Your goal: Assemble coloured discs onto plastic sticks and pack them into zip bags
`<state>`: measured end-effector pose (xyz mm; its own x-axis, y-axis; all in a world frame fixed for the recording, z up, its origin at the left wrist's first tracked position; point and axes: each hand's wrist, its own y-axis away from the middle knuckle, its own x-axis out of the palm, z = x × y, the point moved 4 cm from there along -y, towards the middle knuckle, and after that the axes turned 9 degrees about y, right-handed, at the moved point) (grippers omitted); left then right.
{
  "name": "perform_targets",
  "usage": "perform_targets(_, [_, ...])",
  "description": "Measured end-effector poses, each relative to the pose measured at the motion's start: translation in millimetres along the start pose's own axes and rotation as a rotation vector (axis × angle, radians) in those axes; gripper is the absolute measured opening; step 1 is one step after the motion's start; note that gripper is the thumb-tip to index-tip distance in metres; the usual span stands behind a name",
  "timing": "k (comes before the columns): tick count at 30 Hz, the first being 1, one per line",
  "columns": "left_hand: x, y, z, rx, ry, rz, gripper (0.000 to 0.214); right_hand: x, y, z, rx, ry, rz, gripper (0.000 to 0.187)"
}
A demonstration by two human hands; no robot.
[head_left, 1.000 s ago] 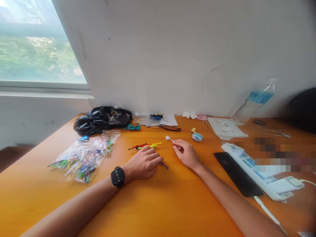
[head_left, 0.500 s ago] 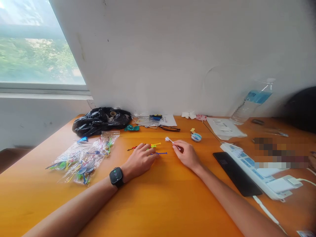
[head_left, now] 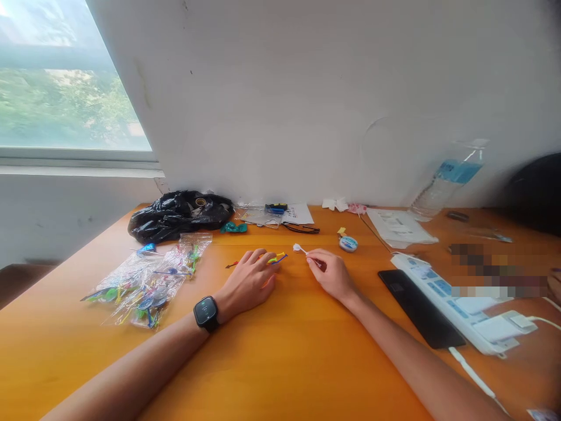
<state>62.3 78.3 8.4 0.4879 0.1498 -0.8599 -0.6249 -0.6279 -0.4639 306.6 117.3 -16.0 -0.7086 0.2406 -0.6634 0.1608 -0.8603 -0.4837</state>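
My left hand point(head_left: 249, 276), with a black smartwatch on its wrist, lies palm down with outstretched fingers over several thin coloured plastic sticks point(head_left: 280, 257). Yellow and blue ends stick out past its fingertips. A dark arrow-like tip and a bit of red point(head_left: 231, 265) show on its left side; the rest is hidden beneath the hand. My right hand point(head_left: 331, 273) pinches a small white plastic stick point(head_left: 300, 249) between thumb and fingers. The stick's broad flat head points up and left, and its lower part is mostly covered by the fingers.
Clear bags of coloured plastic parts point(head_left: 153, 286) lie left, before a black plastic bag point(head_left: 179, 216). A round container point(head_left: 348, 244) sits beyond my right hand. Rightward are a phone point(head_left: 416, 307), a power strip point(head_left: 442, 292) with cables, a bottle point(head_left: 447, 181) and part of another person's hand point(head_left: 554, 286).
My left hand's fingers have shifted slightly; the blue stick has swung up beside the yellow one, closer to the fingertips. My right hand and the white stick have hardly moved.
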Motion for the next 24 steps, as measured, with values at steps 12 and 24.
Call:
perform_targets(12, [2.5, 2.2, 4.6, -0.042, -0.013, -0.076, 0.037, -6.5, -0.7, 0.8, 0.018, -0.009, -0.03, 0.022])
perform_targets(24, [-5.2, 2.2, -5.9, 0.044, 0.112, -0.104, 0.046, -7.2, 3.9, 16.9, 0.034, -0.145, 0.125, 0.024])
